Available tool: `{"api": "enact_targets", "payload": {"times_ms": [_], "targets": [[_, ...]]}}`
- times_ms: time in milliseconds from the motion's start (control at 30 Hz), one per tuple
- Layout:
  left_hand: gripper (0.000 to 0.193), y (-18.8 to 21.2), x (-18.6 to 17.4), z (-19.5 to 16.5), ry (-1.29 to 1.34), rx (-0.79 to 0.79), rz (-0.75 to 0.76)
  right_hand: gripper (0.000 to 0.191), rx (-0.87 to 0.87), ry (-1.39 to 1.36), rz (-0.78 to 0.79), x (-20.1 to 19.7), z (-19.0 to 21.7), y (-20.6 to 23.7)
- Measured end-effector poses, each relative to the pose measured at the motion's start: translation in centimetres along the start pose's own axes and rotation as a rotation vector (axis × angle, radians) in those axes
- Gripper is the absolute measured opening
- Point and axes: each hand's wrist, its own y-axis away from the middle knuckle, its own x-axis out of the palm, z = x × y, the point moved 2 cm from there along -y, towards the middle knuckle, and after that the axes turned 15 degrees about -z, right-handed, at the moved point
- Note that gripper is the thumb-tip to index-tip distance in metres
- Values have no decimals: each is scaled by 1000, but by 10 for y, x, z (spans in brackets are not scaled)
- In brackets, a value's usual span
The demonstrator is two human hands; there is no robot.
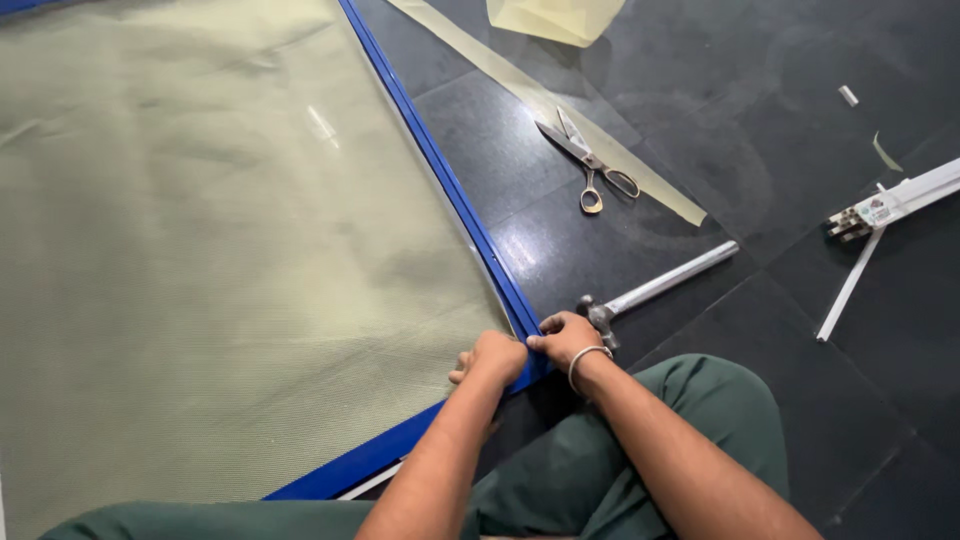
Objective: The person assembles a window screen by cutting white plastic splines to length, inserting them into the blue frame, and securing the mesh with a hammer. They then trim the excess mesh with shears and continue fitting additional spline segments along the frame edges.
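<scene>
My left hand (492, 357) and right hand (565, 335) pinch the blue frame corner (525, 335); pale green mesh (200, 250) lies stretched inside, scissors (588, 160) and hammer (655, 288) on the dark floor (760, 200) nearby

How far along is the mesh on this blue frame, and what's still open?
Done: mesh lies flat across the blue frame, and a cut strip lies by the scissors. In hand: left hand and right hand press at the frame's near corner. Left: cannot tell whether the other edges are seated. The hammer lies unused beside the right hand.
</scene>
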Motion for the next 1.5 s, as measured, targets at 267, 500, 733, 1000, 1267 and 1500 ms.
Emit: {"api": "enact_targets", "payload": {"times_ms": [267,500,733,1000,1267,1500], "targets": [[56,19,-8,13,-21,199,-113,42,-15,-30,-36,0,-1,4],[56,46,7,13,-54,211,-287,42,48,-1,-46,-2,6,7],[55,38,19,17,7,213,-310,42,35,68,-43,-5,4,3],[62,40,22,47,111,520,-558,43,-164,262,-62,-12,18,15],[60,46,-45,98,-226,538,-427,37,-970,605,143,-34,66,31],[61,50,-62,113,-232,445,-371,50,-1366,1030,387,-43,79,44]]}}
